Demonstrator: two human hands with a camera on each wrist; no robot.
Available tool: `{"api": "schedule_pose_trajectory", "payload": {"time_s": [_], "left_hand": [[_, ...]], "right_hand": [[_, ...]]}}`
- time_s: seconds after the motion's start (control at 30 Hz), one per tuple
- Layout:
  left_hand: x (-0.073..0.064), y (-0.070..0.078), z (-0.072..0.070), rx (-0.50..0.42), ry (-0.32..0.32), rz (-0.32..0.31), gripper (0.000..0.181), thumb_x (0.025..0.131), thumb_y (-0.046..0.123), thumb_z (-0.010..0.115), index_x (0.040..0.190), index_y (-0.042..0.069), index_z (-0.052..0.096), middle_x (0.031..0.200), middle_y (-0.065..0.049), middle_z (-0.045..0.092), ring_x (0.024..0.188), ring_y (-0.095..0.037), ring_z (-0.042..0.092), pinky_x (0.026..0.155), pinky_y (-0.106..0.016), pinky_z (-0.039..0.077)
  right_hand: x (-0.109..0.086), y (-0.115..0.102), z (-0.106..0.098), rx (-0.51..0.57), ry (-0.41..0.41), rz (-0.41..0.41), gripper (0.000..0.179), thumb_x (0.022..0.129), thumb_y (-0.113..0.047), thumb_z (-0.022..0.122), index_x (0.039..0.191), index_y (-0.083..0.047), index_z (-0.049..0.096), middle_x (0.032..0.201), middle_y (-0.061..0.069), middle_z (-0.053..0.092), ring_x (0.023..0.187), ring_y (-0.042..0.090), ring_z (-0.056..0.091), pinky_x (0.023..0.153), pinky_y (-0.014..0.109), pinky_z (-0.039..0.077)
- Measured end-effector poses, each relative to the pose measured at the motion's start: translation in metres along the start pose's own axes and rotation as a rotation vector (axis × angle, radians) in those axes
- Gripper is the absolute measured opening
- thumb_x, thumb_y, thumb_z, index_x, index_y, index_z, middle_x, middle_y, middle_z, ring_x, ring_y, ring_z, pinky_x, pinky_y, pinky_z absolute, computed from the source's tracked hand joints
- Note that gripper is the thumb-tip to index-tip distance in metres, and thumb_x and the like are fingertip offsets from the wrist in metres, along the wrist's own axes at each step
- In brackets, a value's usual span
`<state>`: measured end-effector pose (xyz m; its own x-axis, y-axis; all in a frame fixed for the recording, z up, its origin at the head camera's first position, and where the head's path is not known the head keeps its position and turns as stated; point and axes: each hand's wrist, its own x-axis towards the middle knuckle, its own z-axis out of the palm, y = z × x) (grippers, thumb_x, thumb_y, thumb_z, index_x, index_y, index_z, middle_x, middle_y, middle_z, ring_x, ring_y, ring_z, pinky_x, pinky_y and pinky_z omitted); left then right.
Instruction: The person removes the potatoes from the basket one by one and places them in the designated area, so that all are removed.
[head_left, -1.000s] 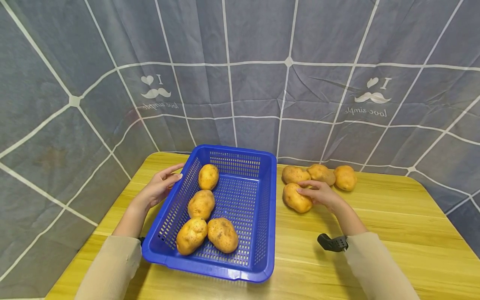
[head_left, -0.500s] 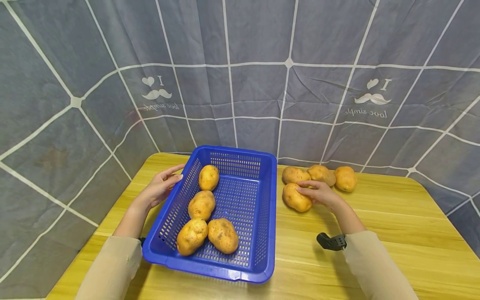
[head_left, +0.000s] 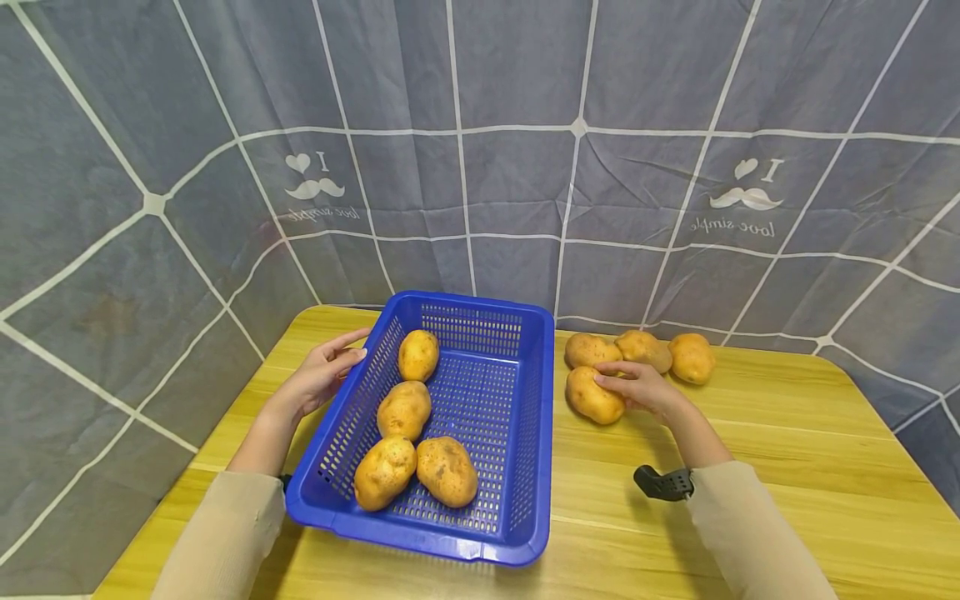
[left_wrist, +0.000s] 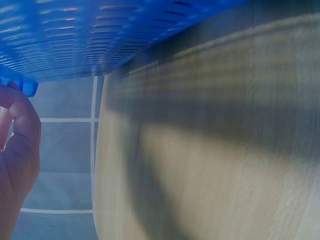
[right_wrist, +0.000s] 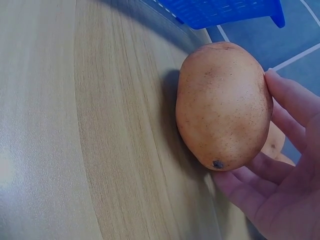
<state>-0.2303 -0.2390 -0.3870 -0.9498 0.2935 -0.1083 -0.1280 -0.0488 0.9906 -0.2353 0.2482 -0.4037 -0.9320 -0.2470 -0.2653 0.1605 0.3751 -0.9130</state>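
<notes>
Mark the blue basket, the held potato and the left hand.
Blue basket (head_left: 420, 537): head view, near rim.
Held potato (right_wrist: 223, 107): right wrist view, middle of its visible side.
Left hand (head_left: 317, 377): head view, middle of the hand.

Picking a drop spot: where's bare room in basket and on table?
Free: back-right floor of the blue plastic basket, beside its four potatoes; wooden tabletop right of the right forearm. Crowded: basket's left side; tabletop behind the gripped potato, with three potatoes.

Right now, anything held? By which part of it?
Right hand holds a potato by its side nearest that hand. Left hand touches the basket at its left side; grip unclear.
</notes>
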Motion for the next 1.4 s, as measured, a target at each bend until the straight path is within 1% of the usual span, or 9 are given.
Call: {"api": "schedule_pose_trajectory", "payload": {"time_s": [0.2, 0.4, 0.53, 0.63, 0.7, 0.83, 1.0, 1.17, 1.4], "left_hand": [[0.0, -0.001, -0.001, -0.009, -0.006, 0.002, 0.056, 0.098, 0.011, 0.048, 0.147, 0.001, 0.022, 0.094, 0.0, 0.064, 0.081, -0.012, 0.065, 0.07, -0.026, 0.055], [0.0, -0.001, -0.001, -0.002, -0.009, 0.007, 0.057, 0.098, 0.012, 0.048, 0.147, 0.001, 0.022, 0.095, 0.0, 0.064, 0.082, -0.012, 0.065, 0.07, -0.027, 0.055], [0.0, -0.001, -0.001, 0.007, -0.011, 0.017, 0.058, 0.098, 0.011, 0.048, 0.146, -0.001, 0.02, 0.095, 0.0, 0.064, 0.082, -0.012, 0.065, 0.07, -0.027, 0.055], [0.0, -0.001, 0.0, 0.005, -0.017, 0.028, 0.058, 0.098, 0.011, 0.047, 0.146, -0.003, 0.018, 0.094, 0.001, 0.063, 0.081, -0.011, 0.064, 0.07, -0.026, 0.055], [0.0, -0.001, 0.0, 0.004, -0.022, 0.035, 0.058, 0.098, 0.011, 0.048, 0.146, -0.003, 0.018, 0.094, 0.0, 0.063, 0.082, -0.011, 0.064, 0.07, -0.026, 0.055], [-0.001, -0.001, -0.001, 0.006, -0.023, 0.04, 0.058, 0.098, 0.011, 0.048, 0.146, -0.003, 0.018, 0.095, 0.001, 0.063, 0.082, -0.011, 0.064, 0.071, -0.026, 0.055], [-0.001, -0.001, -0.001, 0.003, -0.015, 0.033, 0.057, 0.098, 0.012, 0.048, 0.146, -0.002, 0.021, 0.095, 0.001, 0.064, 0.083, -0.012, 0.065, 0.071, -0.027, 0.055], [0.0, -0.002, -0.001, 0.004, -0.009, 0.025, 0.056, 0.098, 0.012, 0.048, 0.146, -0.001, 0.022, 0.096, 0.001, 0.064, 0.083, -0.012, 0.065, 0.071, -0.027, 0.055], [0.002, -0.002, -0.001, 0.003, -0.01, 0.021, 0.057, 0.098, 0.012, 0.048, 0.146, 0.0, 0.021, 0.096, 0.001, 0.063, 0.083, -0.012, 0.065, 0.072, -0.027, 0.055]], "right_hand": [[-0.002, 0.0, 0.0, 0.001, 0.001, -0.002, 0.055, 0.09, -0.025, 0.063, 0.133, 0.004, 0.045, 0.082, -0.002, 0.051, 0.059, 0.006, 0.043, 0.056, 0.021, 0.044], [-0.003, 0.0, -0.003, -0.003, -0.015, -0.019, 0.053, 0.091, -0.024, 0.061, 0.133, 0.005, 0.045, 0.079, -0.002, 0.047, 0.058, 0.006, 0.039, 0.058, 0.023, 0.045], [-0.007, -0.003, -0.006, -0.003, -0.031, -0.026, 0.053, 0.092, -0.023, 0.06, 0.133, 0.006, 0.044, 0.088, -0.002, 0.053, 0.062, 0.007, 0.043, 0.06, 0.024, 0.046], [-0.01, -0.006, -0.009, -0.03, -0.041, -0.038, 0.054, 0.093, -0.021, 0.059, 0.135, 0.007, 0.041, 0.105, 0.008, 0.057, 0.075, 0.009, 0.052, 0.07, 0.029, 0.049], [-0.011, -0.007, -0.011, -0.051, -0.045, -0.049, 0.056, 0.093, -0.023, 0.058, 0.136, 0.007, 0.039, 0.116, 0.019, 0.054, 0.088, 0.015, 0.056, 0.08, 0.036, 0.05], [-0.013, -0.011, -0.016, -0.089, -0.051, -0.075, 0.059, 0.093, -0.03, 0.058, 0.137, 0.005, 0.039, 0.129, 0.028, 0.045, 0.105, 0.029, 0.053, 0.089, 0.049, 0.046], [-0.015, -0.019, -0.018, -0.114, -0.048, -0.118, 0.058, 0.091, -0.033, 0.06, 0.135, 0.002, 0.043, 0.128, 0.026, 0.05, 0.11, 0.037, 0.051, 0.087, 0.051, 0.046], [-0.019, -0.031, -0.016, -0.102, -0.036, -0.126, 0.059, 0.089, -0.024, 0.064, 0.136, 0.004, 0.042, 0.131, 0.03, 0.045, 0.12, 0.04, 0.043, 0.091, 0.055, 0.043], [-0.021, -0.053, -0.009, -0.085, -0.037, -0.143, 0.057, 0.087, -0.018, 0.066, 0.134, 0.005, 0.042, 0.119, 0.023, 0.053, 0.107, 0.031, 0.054, 0.09, 0.05, 0.046]]}}
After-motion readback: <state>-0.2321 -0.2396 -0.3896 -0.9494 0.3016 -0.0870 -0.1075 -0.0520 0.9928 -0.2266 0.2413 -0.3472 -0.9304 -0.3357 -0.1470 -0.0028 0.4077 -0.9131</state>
